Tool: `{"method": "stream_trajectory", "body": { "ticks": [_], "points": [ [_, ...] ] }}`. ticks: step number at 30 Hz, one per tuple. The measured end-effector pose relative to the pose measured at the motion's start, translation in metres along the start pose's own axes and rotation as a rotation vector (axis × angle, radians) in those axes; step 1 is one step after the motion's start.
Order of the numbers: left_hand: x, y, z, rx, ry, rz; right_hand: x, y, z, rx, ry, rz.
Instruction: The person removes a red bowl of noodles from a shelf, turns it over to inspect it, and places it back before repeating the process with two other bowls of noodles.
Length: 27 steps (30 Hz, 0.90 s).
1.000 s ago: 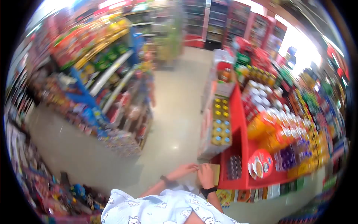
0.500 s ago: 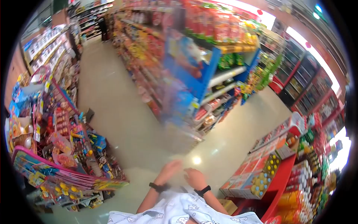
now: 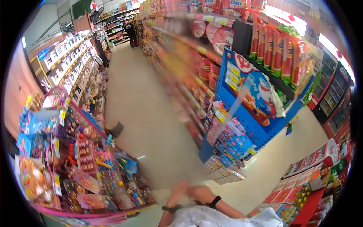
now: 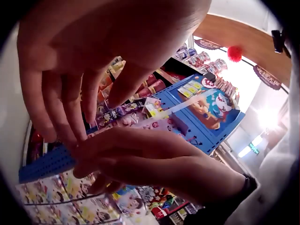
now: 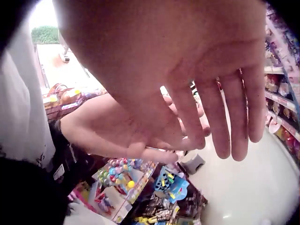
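Low in front of the body, my left hand [image 3: 179,192] and right hand [image 3: 202,193] are close together and overlap in the head view. In the left wrist view the left hand [image 4: 101,44] spreads its fingers loosely downward, with nothing between them. Its fingertips come right to the fingers of the right hand [image 4: 140,152]. The right wrist view has the right hand [image 5: 187,65] with fingers straight and slightly apart, palm bare. Behind it the left hand [image 5: 110,124] reaches across. Each wrist wears a dark band.
A display stand of toys and sweets [image 3: 87,166] is at the left. A blue end panel [image 3: 261,130] closes the long snack shelf at right. An aisle floor [image 3: 132,98] runs between, with a person [image 3: 130,34] far down it. A grey box [image 5: 192,163] sits by the stand.
The head view has swung left, from the red drinks display to the aisle and toy stand. The hands came together, moved apart, then drew close together again.
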State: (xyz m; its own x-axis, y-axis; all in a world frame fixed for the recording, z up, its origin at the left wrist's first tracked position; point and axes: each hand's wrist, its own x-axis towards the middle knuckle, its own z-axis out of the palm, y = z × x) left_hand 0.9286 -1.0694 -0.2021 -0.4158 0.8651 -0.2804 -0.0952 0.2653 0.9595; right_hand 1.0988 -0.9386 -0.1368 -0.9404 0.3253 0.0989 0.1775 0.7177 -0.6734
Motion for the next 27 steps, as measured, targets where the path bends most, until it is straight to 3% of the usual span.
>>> {"method": "stream_trajectory", "body": {
  "ticks": [1,7,12,15,17,20,23,26,27],
  "points": [
    [0.014,0.031,-0.014,0.013,-0.068,0.037,0.019,0.012,-0.003,-0.015,0.007,0.017],
    [0.148,0.116,-0.092,0.199,-0.027,0.001,0.162,0.074,-0.051,-0.229,0.134,0.034],
    [0.207,0.213,-0.126,0.096,-0.013,0.113,0.271,0.084,-0.116,-0.142,0.256,0.143],
    [0.260,0.204,-0.136,0.101,-0.013,0.183,0.307,0.072,-0.166,-0.022,0.503,0.129],
    [0.301,0.211,-0.140,0.100,-0.057,0.112,0.326,0.071,-0.195,-0.089,0.613,0.194],
    [0.361,0.231,-0.142,0.122,-0.190,0.204,0.368,0.057,-0.259,-0.286,0.837,0.218],
    [0.420,0.297,-0.150,0.358,-0.187,0.410,0.407,0.064,-0.304,-0.385,1.029,0.236],
    [0.486,0.370,-0.165,0.043,-0.204,0.384,0.450,0.076,-0.344,-0.535,1.225,0.254],
    [0.508,0.394,-0.170,0.090,-0.226,0.454,0.462,0.072,-0.360,-0.590,1.269,0.267]
  ]
}}
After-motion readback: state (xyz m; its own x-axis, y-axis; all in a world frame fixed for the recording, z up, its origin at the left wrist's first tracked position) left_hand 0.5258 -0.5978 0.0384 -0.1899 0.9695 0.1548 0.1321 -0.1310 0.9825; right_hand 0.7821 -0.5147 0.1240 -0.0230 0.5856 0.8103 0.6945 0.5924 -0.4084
